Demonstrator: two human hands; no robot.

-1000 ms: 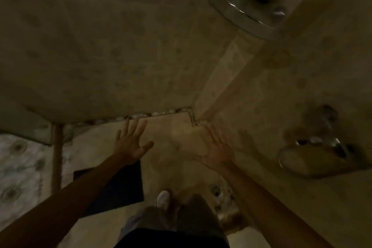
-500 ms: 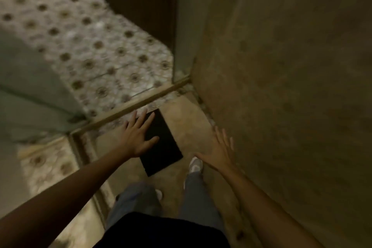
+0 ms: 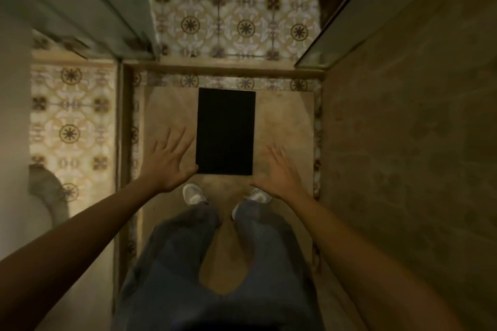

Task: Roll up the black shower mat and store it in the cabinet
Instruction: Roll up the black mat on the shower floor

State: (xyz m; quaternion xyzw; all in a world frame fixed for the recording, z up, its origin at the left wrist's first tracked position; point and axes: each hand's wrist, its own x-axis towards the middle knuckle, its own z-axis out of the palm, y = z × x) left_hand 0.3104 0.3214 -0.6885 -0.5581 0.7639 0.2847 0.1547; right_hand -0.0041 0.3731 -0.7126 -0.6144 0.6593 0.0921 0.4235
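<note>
Standing in the shower stall, sneakers [image 3: 194, 194] planted just short of the mat. Both hands are out front with fingers spread wide and nothing in them: left hand [image 3: 169, 161] by the mat's near-left corner, right hand [image 3: 279, 169] just off the near-right. The black shower mat [image 3: 226, 131] lies flat on the stall floor [image 3: 166, 110], unrolled, near the threshold [image 3: 223, 68]. Patterned tile [image 3: 234, 8] beyond. It's dim, so the roll could easily start crooked and telescope, and no cabinet's visible yet.

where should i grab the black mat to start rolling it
Take the black mat by its near short edge, just ahead of the shoes, one hand at each corner. It lies flat and lengthwise away, with the left hand and right hand already flanking that end.
</note>
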